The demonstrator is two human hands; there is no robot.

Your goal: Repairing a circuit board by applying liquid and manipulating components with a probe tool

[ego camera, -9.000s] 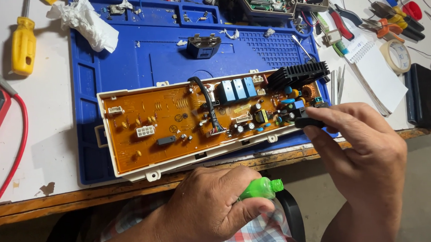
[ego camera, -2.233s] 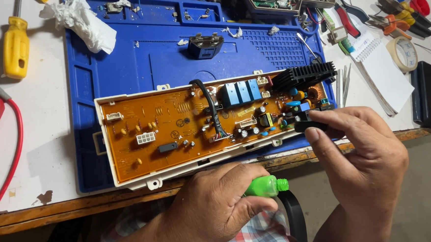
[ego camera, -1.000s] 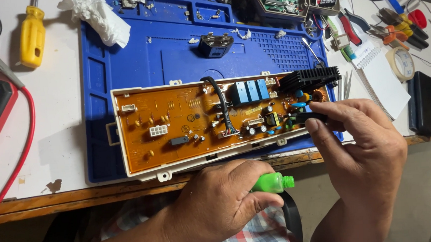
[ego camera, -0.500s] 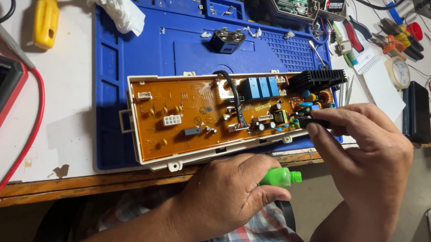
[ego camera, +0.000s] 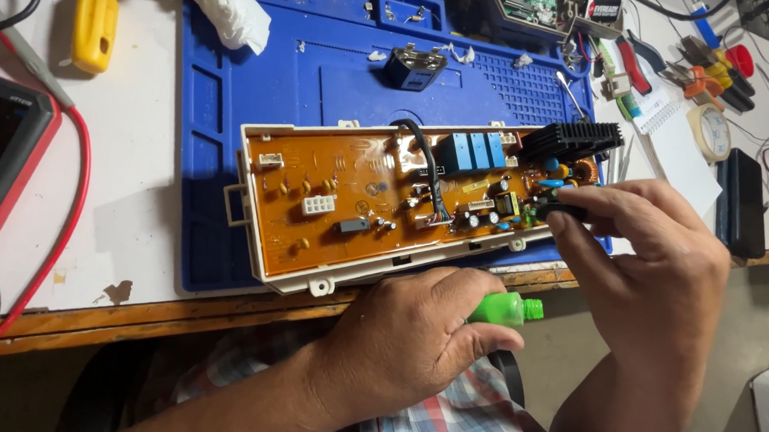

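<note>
The left hand (ego camera: 418, 350) is sitting below the table (ego camera: 139, 211) edge, fingers clenched around a small green bottle (ego camera: 505, 309) whose nozzle is pointing toward 3 o'clock. The right hand (ego camera: 659, 272) is resting at the 3 o'clock end of the orange circuit board (ego camera: 357, 200), fingers pinching a small black part (ego camera: 560, 211) against the board. The board is lying flat in its white frame on the blue work mat (ego camera: 325, 79). A black heat sink (ego camera: 569, 141) is standing at 12 o'clock from the pinched part.
</note>
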